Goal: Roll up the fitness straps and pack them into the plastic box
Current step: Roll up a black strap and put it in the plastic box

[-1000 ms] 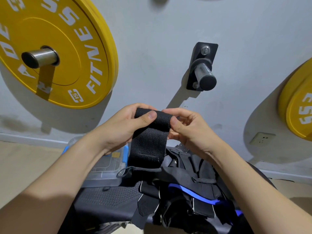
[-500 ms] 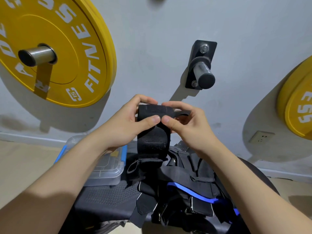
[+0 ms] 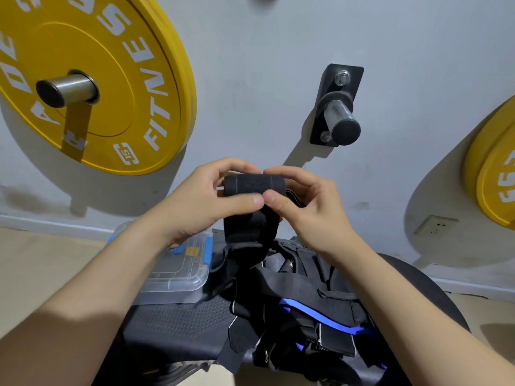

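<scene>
A wide black fitness strap (image 3: 252,188) is held up in front of the wall, its top end wound into a roll and its loose tail hanging down to the pile. My left hand (image 3: 206,201) grips the roll from the left, thumb across its front. From the right my right hand (image 3: 309,207) pinches the same roll, thumb tip meeting the left thumb. Below lies a tangled pile of black straps (image 3: 301,310) with a blue band among them. A clear plastic box (image 3: 178,271) with blue latches and its lid on stands at the left, partly behind my left forearm.
Pile and box rest on a dark textured bench pad (image 3: 178,321). On the grey wall hang a yellow weight plate (image 3: 92,79) on a steel peg, a bare peg on a black bracket (image 3: 338,112), and another yellow plate (image 3: 493,165) at the right edge.
The roll at the strap's top has grown thicker and the hanging tail shorter. Both hands have turned the roll, and the thumbs now meet at its front.
</scene>
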Demonstrator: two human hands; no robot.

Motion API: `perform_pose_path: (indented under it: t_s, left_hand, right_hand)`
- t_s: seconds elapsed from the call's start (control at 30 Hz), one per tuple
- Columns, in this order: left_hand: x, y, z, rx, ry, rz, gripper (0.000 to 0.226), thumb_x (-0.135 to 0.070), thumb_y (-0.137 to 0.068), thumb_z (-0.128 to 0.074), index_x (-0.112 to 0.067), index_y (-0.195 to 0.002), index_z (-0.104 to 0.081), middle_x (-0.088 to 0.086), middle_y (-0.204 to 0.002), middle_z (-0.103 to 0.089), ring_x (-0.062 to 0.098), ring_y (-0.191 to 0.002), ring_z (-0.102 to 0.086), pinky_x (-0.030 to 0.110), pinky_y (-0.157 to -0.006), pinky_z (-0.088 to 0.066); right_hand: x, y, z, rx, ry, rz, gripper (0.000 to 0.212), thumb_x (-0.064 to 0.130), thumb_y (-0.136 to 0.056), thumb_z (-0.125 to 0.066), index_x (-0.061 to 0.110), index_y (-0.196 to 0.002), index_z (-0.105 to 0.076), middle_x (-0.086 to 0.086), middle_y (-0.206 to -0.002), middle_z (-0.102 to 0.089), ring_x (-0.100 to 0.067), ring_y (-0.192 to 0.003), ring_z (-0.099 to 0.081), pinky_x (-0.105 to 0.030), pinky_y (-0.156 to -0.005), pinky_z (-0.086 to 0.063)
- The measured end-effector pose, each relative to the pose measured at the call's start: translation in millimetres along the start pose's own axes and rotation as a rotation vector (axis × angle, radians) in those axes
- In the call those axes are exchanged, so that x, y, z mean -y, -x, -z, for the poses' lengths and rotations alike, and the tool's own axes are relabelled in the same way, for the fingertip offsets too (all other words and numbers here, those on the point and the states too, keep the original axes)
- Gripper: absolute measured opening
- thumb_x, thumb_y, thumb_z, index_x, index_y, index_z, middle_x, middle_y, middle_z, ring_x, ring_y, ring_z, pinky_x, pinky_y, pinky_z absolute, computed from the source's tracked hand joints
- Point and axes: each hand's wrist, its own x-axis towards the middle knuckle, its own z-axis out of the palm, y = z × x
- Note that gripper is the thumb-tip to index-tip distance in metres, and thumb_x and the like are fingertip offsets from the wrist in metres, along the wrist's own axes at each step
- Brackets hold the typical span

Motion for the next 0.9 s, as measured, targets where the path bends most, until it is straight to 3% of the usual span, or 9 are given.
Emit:
perform_pose_path:
  t_s: [0.1, 0.27, 0.3, 0.4, 0.43, 0.57, 0.67, 0.8, 0.9]
  left_hand:
    - [-2, -2, 1, -0.019, 0.202, 0.029, 0.042, -0.022, -0.09, -0.086, -0.011, -0.128, -0.073, 0.017, -0.118, -0.08, 0.034, -0.112, -0.078, 0.038, -0.096, -0.064]
    - [0, -4, 0, -0.121, 0.126, -0.048, 0.036, -0.008, -0.093, -0.08, -0.016, -0.127, -0.072, 0.005, -0.119, -0.08, 0.023, -0.113, -0.077, 0.032, -0.089, -0.064]
    - [1, -4, -1, -0.136, 0.116, -0.075, 0.036, -0.005, -0.094, -0.079, -0.018, -0.127, -0.071, 0.004, -0.12, -0.079, 0.023, -0.116, -0.076, 0.033, -0.09, -0.064]
    - [2, -3, -1, -0.149, 0.12, -0.128, 0.041, 0.002, -0.095, -0.077, -0.022, -0.127, -0.07, 0.004, -0.124, -0.075, 0.024, -0.112, -0.077, 0.036, -0.087, -0.065]
    - [2, -3, -1, -0.16, 0.101, -0.144, 0.042, 0.004, -0.095, -0.076, -0.022, -0.128, -0.07, 0.002, -0.124, -0.074, 0.023, -0.109, -0.077, 0.036, -0.085, -0.065]
    - [0, -2, -1, -0.244, 0.013, -0.179, 0.049, 0.014, -0.093, -0.074, -0.026, -0.121, -0.073, -0.004, -0.12, -0.074, 0.019, -0.103, -0.077, 0.041, -0.087, -0.067]
    - [-1, -2, 0, -0.279, 0.011, -0.2, 0.055, 0.019, -0.087, -0.075, -0.03, -0.112, -0.077, -0.005, -0.117, -0.076, 0.018, -0.109, -0.075, 0.04, -0.094, -0.065]
    - [-2, -3, 2, -0.234, 0.028, -0.248, 0.052, 0.014, -0.081, -0.078, -0.032, -0.106, -0.079, -0.003, -0.12, -0.077, 0.018, -0.114, -0.075, 0.038, -0.097, -0.063]
    - [-1, -3, 4, -0.199, -0.08, -0.293, 0.053, 0.014, -0.078, -0.077, -0.034, -0.1, -0.079, -0.007, -0.124, -0.078, 0.015, -0.126, -0.07, 0.032, -0.103, -0.059]
  right_hand:
    - [0, -2, -1, -0.028, -0.037, 0.027, 0.035, 0.002, -0.091, -0.083, 0.015, -0.123, -0.076, -0.009, -0.098, -0.08, -0.015, -0.084, -0.071, -0.033, -0.077, -0.058]
    - [2, -2, 2, 0.052, -0.112, -0.101, 0.048, 0.01, -0.095, -0.082, 0.017, -0.138, -0.062, -0.007, -0.101, -0.08, -0.018, -0.09, -0.076, -0.027, -0.078, -0.06]
    - [1, -3, 1, 0.082, -0.125, -0.149, 0.047, 0.012, -0.096, -0.081, 0.014, -0.138, -0.06, -0.011, -0.101, -0.08, -0.018, -0.092, -0.076, -0.03, -0.078, -0.062]
    - [-7, -2, -3, 0.237, -0.036, -0.287, 0.042, 0.013, -0.095, -0.079, 0.009, -0.134, -0.063, -0.036, -0.116, -0.072, -0.044, -0.108, -0.074, -0.065, -0.099, -0.057]
    - [-9, -2, -5, 0.266, -0.024, -0.326, 0.043, 0.013, -0.094, -0.08, 0.008, -0.133, -0.063, -0.036, -0.118, -0.072, -0.047, -0.107, -0.074, -0.066, -0.101, -0.056]
    - [-10, -1, -7, 0.258, -0.117, -0.352, 0.058, 0.021, -0.083, -0.09, 0.017, -0.13, -0.057, -0.03, -0.114, -0.076, -0.032, -0.099, -0.076, -0.049, -0.089, -0.059]
    - [-10, -1, -12, 0.205, -0.131, -0.321, 0.044, 0.016, -0.085, -0.088, 0.016, -0.123, -0.067, -0.016, -0.104, -0.081, -0.026, -0.086, -0.075, -0.033, -0.074, -0.058]
    - [-11, -2, -24, 0.032, -0.072, -0.43, 0.021, 0.028, -0.085, -0.082, 0.011, -0.096, -0.078, -0.017, -0.087, -0.073, -0.031, -0.076, -0.06, -0.042, -0.069, -0.043]
    - [-6, -3, -33, 0.02, -0.228, -0.556, 0.027, 0.015, -0.097, -0.074, -0.008, -0.11, -0.072, -0.015, -0.093, -0.075, -0.028, -0.08, -0.068, -0.031, -0.066, -0.053]
